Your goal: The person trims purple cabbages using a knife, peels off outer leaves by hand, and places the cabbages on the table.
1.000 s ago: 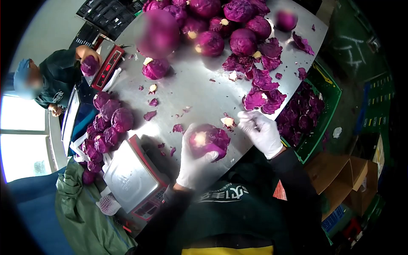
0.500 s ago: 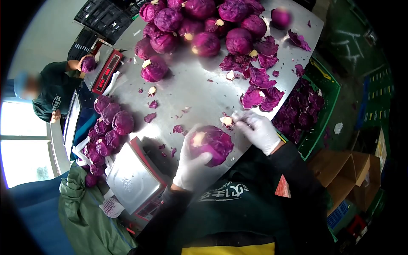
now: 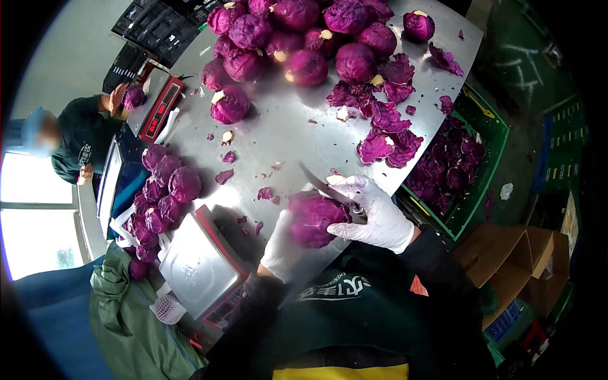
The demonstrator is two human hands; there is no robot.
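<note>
A purple cabbage (image 3: 311, 218) is held above the metal table (image 3: 272, 136), between my two white-gloved hands. My left hand (image 3: 280, 247) grips its left side, with the fingers partly hidden behind it. My right hand (image 3: 375, 215) is closed on a knife (image 3: 326, 185), whose curved blade points up and to the left over the top of the cabbage. The fingers of that hand also touch the cabbage's right side. Loose purple leaves (image 3: 391, 142) and a small pale stem piece (image 3: 342, 114) lie beyond my right hand.
Many cabbages (image 3: 305, 66) are piled at the far side, and more (image 3: 185, 183) at the left beside a scale (image 3: 201, 263). A green crate (image 3: 472, 209) of leaves stands right of the table. A co-worker (image 3: 82, 139) holds a cabbage at another scale (image 3: 158, 104).
The cabbage has turned, so its pale stem end no longer shows. My right hand has moved left against it, and the knife blade is now clearly visible.
</note>
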